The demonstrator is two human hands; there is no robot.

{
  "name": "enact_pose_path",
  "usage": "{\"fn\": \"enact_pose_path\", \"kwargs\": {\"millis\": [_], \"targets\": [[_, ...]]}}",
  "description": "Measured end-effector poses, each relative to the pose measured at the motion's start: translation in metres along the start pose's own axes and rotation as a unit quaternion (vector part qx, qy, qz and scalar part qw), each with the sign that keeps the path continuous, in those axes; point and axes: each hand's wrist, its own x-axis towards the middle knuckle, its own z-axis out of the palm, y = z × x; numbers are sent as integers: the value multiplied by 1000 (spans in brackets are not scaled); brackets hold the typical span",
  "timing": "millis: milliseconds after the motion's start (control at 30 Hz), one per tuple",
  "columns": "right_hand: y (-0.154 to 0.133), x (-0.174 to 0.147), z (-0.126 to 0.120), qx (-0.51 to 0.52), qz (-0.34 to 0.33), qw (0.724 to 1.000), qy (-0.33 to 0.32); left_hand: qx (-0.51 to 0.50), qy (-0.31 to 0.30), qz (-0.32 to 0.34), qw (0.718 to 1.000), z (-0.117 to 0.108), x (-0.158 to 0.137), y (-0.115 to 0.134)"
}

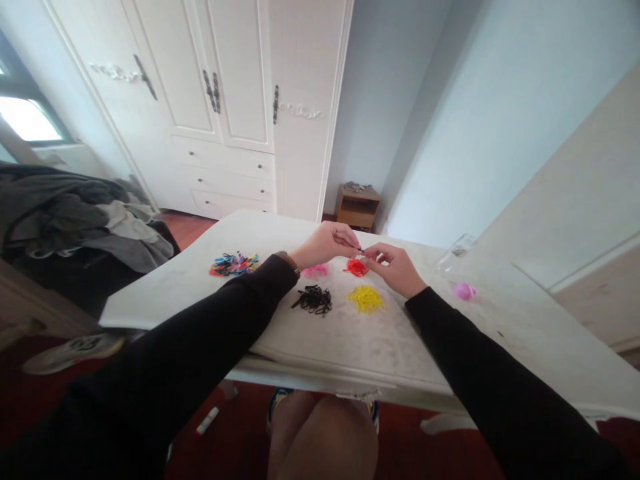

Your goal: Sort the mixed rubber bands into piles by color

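Above the red pile of rubber bands (355, 267), my left hand (325, 244) and my right hand (396, 268) meet fingertip to fingertip. Both are closed in a pinch on a small dark rubber band (361, 251), mostly covered by the fingers. Partly behind my left wrist lies a pink pile of rubber bands (316, 271). Nearer to me are a black pile (314, 301) and a yellow pile (367, 299). A mixed-colour pile (234, 264) sits to the left, beyond my left forearm.
On the right of the white table (340, 347) are a clear plastic container (457, 250) lying on its side and a purple-pink lid-like object (465, 291). A wardrobe (240, 120) and a small wooden cabinet (357, 207) stand behind. Clothes (75, 213) are heaped at left.
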Motion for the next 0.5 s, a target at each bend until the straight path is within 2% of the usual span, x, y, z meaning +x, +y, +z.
{"fn": "enact_pose_path", "kwargs": {"millis": [200,500], "targets": [[2,1,3,22,27,999,17,-44,-20,-7,999,9,1,-11],[-2,0,4,21,11,1000,4,-63,-10,1,998,7,-12,-7]]}}
